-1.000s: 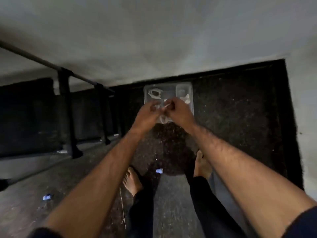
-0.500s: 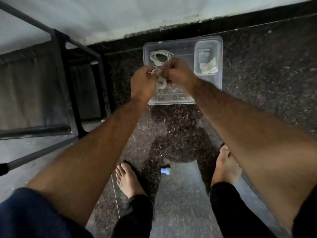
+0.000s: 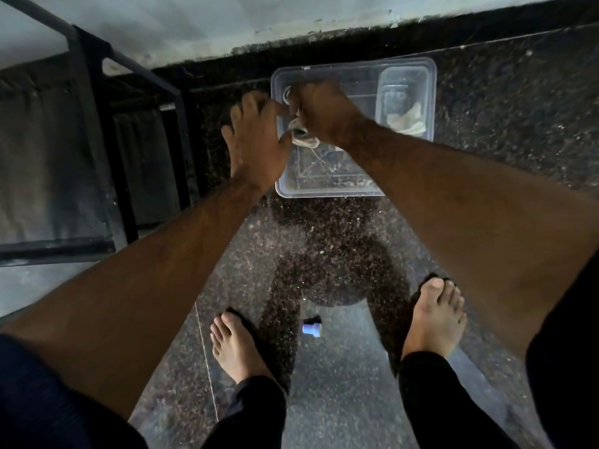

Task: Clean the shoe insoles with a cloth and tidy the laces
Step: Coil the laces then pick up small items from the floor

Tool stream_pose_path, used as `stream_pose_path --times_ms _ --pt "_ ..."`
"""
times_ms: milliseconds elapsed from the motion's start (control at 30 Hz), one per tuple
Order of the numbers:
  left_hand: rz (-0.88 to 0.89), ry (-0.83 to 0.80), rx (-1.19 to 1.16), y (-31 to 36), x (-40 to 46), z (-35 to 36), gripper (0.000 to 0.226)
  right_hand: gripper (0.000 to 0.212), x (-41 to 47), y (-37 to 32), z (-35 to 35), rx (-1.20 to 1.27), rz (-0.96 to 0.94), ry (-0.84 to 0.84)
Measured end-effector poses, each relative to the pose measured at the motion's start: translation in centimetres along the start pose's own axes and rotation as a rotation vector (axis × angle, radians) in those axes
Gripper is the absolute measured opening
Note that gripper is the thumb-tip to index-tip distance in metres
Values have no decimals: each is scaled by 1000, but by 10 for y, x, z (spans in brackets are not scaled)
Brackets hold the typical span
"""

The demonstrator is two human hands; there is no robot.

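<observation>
A dark speckled stone floor [image 3: 324,241] is running up to a pale wall, with a clear plastic box [image 3: 327,186] sitting near the skirting. Above it, the left hand [image 3: 256,140] and right hand [image 3: 324,113] are pinching a coiled white lace [image 3: 303,136], fingers closed on it. The coil is risking springing loose if either grip slackens. A black metal frame [image 3: 97,131] is crowding the left; the right is lying open.

Lace bundle [image 3: 303,135] mostly hidden between both hands' grip.
</observation>
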State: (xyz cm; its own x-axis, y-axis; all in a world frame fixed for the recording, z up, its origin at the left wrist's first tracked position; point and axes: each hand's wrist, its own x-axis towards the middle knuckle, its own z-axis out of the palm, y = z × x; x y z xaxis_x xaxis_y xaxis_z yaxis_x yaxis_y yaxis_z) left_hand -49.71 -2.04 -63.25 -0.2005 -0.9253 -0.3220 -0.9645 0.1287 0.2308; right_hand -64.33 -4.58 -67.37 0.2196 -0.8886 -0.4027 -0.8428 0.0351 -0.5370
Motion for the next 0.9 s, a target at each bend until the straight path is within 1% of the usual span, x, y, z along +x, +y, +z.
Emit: stream_pose_path --times_ms 133,233,333,433,533,600,700,800,900 --pt "20 -20 -22 -2 -6 -2 40 24 -17 -2 -6 116 -6 203" --pt "37 -31 -43 -4 -22 -8 43 28 -41 -5 -20 204 -3 315" --pt "91 -52 -40 -4 -53 -23 46 18 -82 -11 -20 280 56 372" --pt "167 -113 -15 -2 -106 -46 45 15 -158 -38 -13 386 141 287" --pt "202 -245 -33 -3 -172 -72 48 19 -246 -73 -1 471 202 237" --pt "219 -329 -27 -6 -215 -91 49 18 -299 -95 4 474 282 222" --pt "205 -404 0 -12 -270 -121 51 16 -364 -124 11 458 379 213" --pt "239 -436 15 -22 -310 -141 57 20 -402 -146 26 461 410 145" --pt "303 -441 78 -35 -335 -136 64 24 -411 -158 47 457 421 85"
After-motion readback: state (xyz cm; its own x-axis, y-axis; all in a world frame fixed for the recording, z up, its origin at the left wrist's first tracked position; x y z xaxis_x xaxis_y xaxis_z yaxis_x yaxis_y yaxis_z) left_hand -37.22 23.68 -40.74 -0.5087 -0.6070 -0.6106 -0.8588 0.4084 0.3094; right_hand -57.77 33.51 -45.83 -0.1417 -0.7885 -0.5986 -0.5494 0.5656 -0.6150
